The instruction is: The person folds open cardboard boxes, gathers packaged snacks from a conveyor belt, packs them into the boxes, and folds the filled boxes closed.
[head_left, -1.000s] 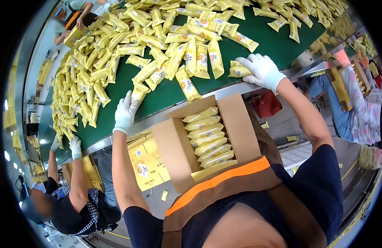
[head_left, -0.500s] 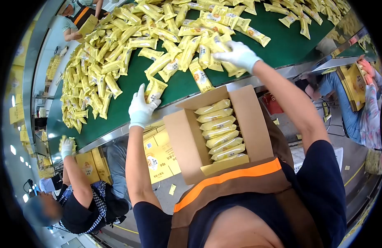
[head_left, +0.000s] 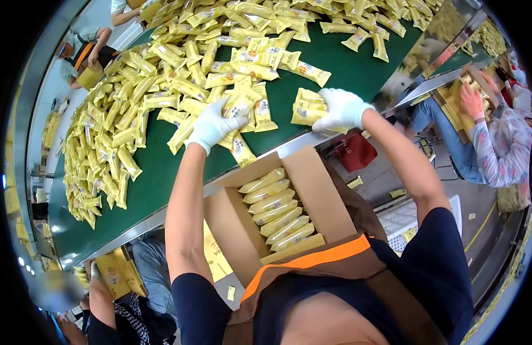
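My right hand (head_left: 342, 109), in a white glove, is closed round a small stack of yellow snack packets (head_left: 309, 107) at the belt's near edge. To its left, my gloved left hand (head_left: 214, 125) has thumb and fingers bent round yellow packets (head_left: 243, 106) at the front of the pile; its hold is partly hidden. One packet (head_left: 241, 150) lies below that hand at the belt edge. Before my body stands an open cardboard box (head_left: 231, 221), flaps out, with a row of yellow packets (head_left: 274, 207) on edge inside it.
A large pile of packets (head_left: 113, 123) covers much of the green belt (head_left: 162, 167). Co-workers sit at left and right; one gloved hand (head_left: 472, 100) at right holds cardboard. A red bag (head_left: 356, 152) and a white crate (head_left: 450, 218) are below the belt, at right.
My right hand has drawn back from the pile, holding a stack of packets. My left hand has moved to packets farther along the pile. The whole view has shifted.
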A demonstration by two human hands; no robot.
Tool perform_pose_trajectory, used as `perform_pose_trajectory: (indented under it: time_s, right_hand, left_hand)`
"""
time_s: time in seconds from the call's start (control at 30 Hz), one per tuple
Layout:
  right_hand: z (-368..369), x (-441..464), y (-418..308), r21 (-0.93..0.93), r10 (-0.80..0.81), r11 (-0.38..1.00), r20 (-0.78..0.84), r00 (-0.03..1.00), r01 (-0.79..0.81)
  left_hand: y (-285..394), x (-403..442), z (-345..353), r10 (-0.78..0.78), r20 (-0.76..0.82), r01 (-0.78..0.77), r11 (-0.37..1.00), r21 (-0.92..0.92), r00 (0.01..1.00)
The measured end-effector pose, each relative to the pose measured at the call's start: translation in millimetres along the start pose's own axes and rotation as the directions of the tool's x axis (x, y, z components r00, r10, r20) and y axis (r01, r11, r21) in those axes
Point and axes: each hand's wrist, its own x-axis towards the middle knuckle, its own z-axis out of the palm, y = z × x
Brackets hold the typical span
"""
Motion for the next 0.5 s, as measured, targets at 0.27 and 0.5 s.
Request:
perform_pose_trajectory:
  time_s: [0.27, 0.5]
  right_hand:
    - [-33.5, 101.3, 19.9, 0.729, -0.023, 0.685, 0.007, 1.000, 0.011]
    - [-26.0, 68.5, 1.4, 0.269, -0.036, 0.963, 0.054, 0.998, 0.020]
  left_hand:
    - [-59.7, -128.5, -24.3, 0.023, 0.001, -0.020, 0.826, 0.564, 1.000]
    - [-70.8, -142.2, 6.1, 0.055, -0.395, 0.091, 0.935, 0.342, 0.917]
